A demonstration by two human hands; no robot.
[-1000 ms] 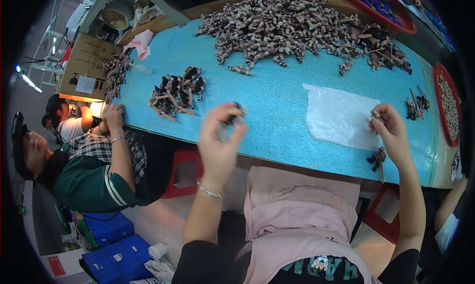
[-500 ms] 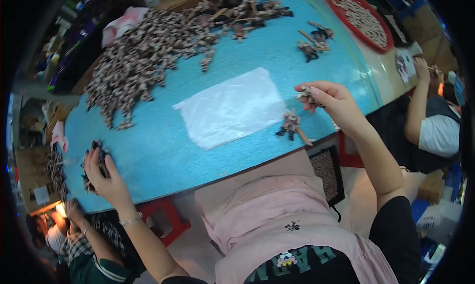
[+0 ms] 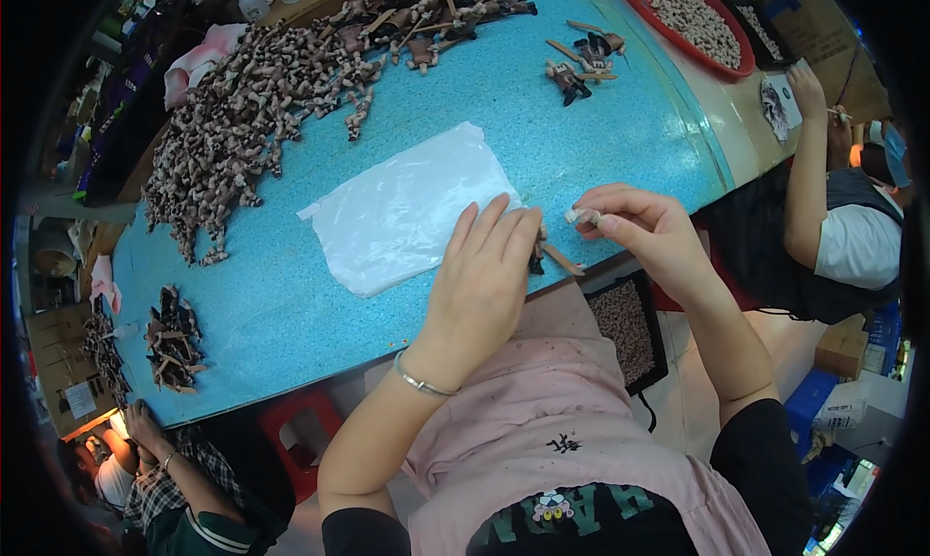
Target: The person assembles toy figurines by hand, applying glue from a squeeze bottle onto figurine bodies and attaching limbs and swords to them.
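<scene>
Shifted since the frame half a second ago: our left hand (image 3: pixel 481 290), gone from the dark figurine cluster (image 3: pixel 171 338) between eight and nine o'clock to the view's centre. Left hand, one: fingers extended, nearly side by side, over the right edge of a white plastic sheet (image 3: pixel 397 212); whether they grip anything beneath, we cannot tell. Right hand (image 3: pixel 644 234), one: thumb and forefinger clamped on a small pale figurine (image 3: pixel 587 218), at two o'clock. Booted figurine (image 3: pixel 539 255), one, with a wooden stick (image 3: pixel 562 259): between our hands, partly hidden by the left. Striped figurine heap (image 3: pixel 232 115): ten o'clock, on the blue tabletop (image 3: pixel 262 299). Stick-bearing figurine group (image 3: pixel 587 64): one o'clock. Red tray (image 3: pixel 747 70) of pale pieces: between one and two.
</scene>
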